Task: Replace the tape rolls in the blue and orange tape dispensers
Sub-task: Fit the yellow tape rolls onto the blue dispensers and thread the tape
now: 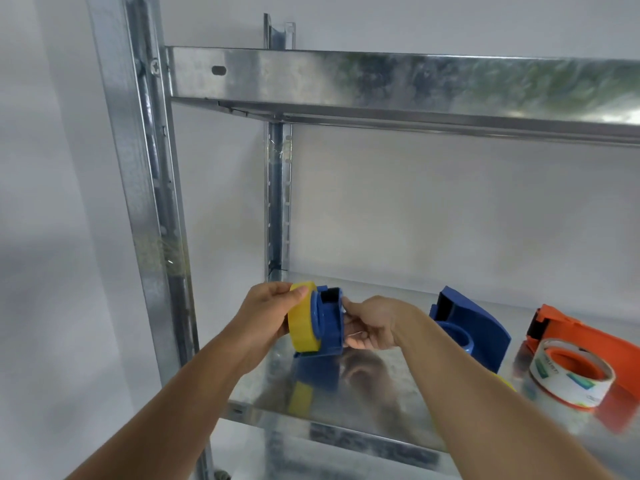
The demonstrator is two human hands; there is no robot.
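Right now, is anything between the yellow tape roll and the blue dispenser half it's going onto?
Nothing visible. The left hand holds the yellow tape roll already against the hub of the blue dispenser half, which the right hand grips from the other side.

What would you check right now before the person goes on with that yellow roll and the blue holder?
1. Left hand has a grip on the yellow tape roll: ok.
2. Right hand steadies the blue plastic dispenser half: ok.
3. Roll sits on the blue hub: ok, though how far on, cannot tell.
4. Tape end found: cannot tell.
5. Second blue dispenser half waits on the metal shelf: ok.
6. Orange dispenser closed up: not ok, it lies open.
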